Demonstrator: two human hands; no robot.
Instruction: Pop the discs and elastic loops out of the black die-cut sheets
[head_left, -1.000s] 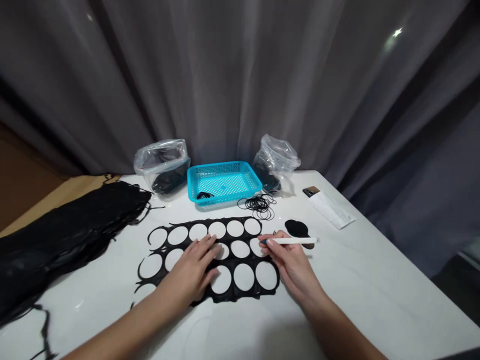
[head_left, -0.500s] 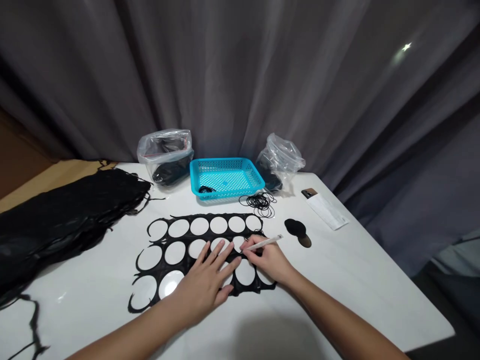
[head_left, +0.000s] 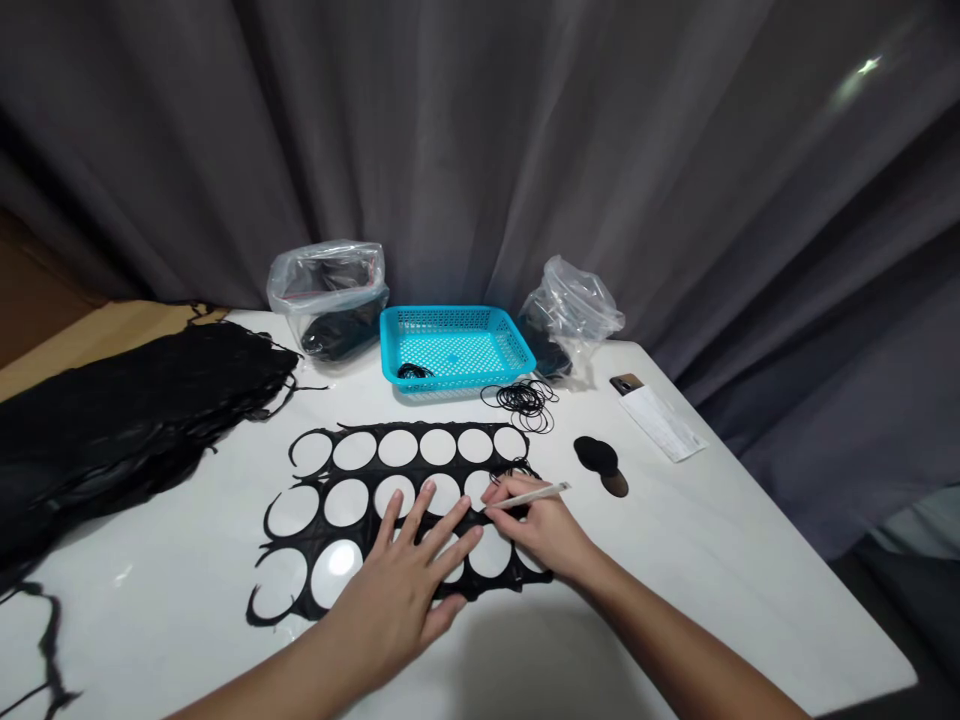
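Observation:
A black rubber sheet (head_left: 322,475) punched with rows of round holes lies flat on the white table (head_left: 675,560). My left hand (head_left: 409,580) rests on its lower middle, fingers spread flat. My right hand (head_left: 544,530) is at the sheet's right end, pinching a thin white pen-like tool (head_left: 532,494) with its tip on the sheet. A tangle of thin black rings (head_left: 525,400) lies just beyond the sheet. Two dark round discs (head_left: 598,458) sit to the right.
A blue plastic basket (head_left: 456,345) stands at the back with a few black rings in it, flanked by two clear bags (head_left: 330,300) (head_left: 570,310). A heap of black sheets (head_left: 127,410) fills the left. A white paper slip (head_left: 660,420) lies at right.
My right hand moved left from the sheet's right edge onto it, tilting the tool's tip down. My left hand slid slightly right and spread its fingers. The view shifted a little.

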